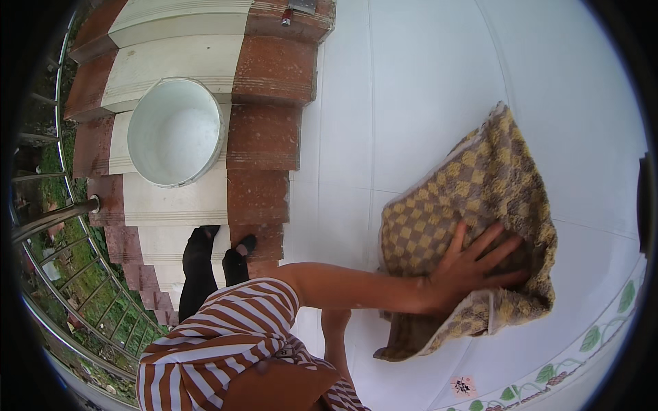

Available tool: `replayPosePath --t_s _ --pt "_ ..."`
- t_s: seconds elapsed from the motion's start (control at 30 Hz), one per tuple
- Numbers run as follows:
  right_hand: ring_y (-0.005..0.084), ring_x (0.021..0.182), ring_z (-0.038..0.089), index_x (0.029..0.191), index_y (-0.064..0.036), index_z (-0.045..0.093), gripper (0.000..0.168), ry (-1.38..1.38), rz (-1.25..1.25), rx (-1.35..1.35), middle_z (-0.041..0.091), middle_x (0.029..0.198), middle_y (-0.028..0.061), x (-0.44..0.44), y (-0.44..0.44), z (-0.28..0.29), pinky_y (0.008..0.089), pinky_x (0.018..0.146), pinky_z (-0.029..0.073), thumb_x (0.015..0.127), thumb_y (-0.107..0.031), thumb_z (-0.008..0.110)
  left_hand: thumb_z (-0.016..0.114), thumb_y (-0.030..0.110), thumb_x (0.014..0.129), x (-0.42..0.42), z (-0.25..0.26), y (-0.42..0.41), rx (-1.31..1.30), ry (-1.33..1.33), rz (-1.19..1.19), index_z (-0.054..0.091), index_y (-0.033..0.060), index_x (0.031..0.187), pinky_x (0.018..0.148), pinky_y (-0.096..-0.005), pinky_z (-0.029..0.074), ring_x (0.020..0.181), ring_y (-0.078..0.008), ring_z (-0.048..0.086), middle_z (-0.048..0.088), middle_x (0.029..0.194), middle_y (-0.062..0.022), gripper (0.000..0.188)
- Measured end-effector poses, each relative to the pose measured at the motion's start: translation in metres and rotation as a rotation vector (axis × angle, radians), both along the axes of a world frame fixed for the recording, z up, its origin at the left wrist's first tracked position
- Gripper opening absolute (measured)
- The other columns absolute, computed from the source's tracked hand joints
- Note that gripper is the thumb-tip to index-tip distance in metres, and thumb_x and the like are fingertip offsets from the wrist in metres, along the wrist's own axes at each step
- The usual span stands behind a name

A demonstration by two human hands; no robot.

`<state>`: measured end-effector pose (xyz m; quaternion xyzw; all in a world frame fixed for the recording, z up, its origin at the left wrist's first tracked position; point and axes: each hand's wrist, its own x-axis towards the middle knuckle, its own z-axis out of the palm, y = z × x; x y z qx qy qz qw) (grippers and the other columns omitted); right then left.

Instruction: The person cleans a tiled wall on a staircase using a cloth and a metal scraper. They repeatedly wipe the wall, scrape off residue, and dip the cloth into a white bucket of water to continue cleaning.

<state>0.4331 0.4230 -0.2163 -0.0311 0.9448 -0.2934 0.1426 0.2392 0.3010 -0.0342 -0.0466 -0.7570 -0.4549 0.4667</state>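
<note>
My left hand (475,269) lies flat with its fingers spread, pressing a checked brown-and-yellow terry towel (429,221) against a white tiled wall (421,103). The towel is bunched and folded around the fingers, and its lower corner hangs loose below the wrist. Beneath my outstretched left forearm, part of my right hand (336,319) shows near the wall. Most of it is hidden behind that forearm, so its fingers cannot be seen.
A white bucket (175,133) stands on the cream-and-red stair steps (177,198) above my feet. A red-handled tool with a flat metal blade (302,5) rests on a higher step. A metal railing (56,218) runs along the left. A leaf-patterned border (547,374) edges the wall.
</note>
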Motion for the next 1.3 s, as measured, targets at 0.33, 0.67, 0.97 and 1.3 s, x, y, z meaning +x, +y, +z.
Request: replayPosePath --t_s 0.33,0.67,0.97,1.3 --pt "0.0183 0.066 0.066 0.134 -0.005 0.040 0.053 -0.313 -0.227 -0.113 0.064 0.086 0.0079 0.004 -0.005 -0.016 0.0292 0.063 0.054 0.085 -0.010 0.061 0.061 0.034 0.083 -0.149 -0.228 -0.138 0.773 -0.434 0.108 0.048 0.0020 0.131 0.109 -0.0648 0.008 0.144 -0.0385 0.010 0.019 0.154 -0.0192 0.059" --pt "0.0198 0.064 0.067 0.133 -0.004 0.040 0.054 -0.395 -0.314 -0.023 0.065 0.083 0.0094 0.060 -0.002 -0.024 0.0306 0.060 0.054 0.084 -0.008 0.061 0.060 0.038 0.083 -0.016 -0.274 -0.017 0.989 -0.736 -0.060 0.047 0.0035 0.132 0.108 -0.0667 0.007 0.144 -0.0395 0.010 0.019 0.154 -0.0192 0.061" --pt "0.0174 0.066 0.066 0.133 -0.003 0.040 0.052 -0.382 -0.240 -0.130 0.063 0.086 0.0093 0.020 -0.033 -0.026 0.0283 0.062 0.053 0.086 -0.009 0.061 0.060 0.041 0.083 -0.064 -0.149 -0.062 0.382 -0.208 -0.203 0.047 0.0048 0.133 0.106 -0.0685 0.007 0.143 -0.0405 0.009 0.020 0.154 -0.0192 0.063" --pt "0.0183 0.064 0.067 0.134 -0.004 0.040 0.054 -0.464 -0.436 -0.008 0.065 0.084 0.0088 0.050 0.028 -0.136 0.0306 0.061 0.054 0.084 -0.007 0.062 0.060 0.044 0.082 -0.155 -0.429 -0.144 0.810 -0.584 0.037 0.046 0.0062 0.134 0.105 -0.0704 0.007 0.143 -0.0416 0.009 0.021 0.153 -0.0192 0.066"
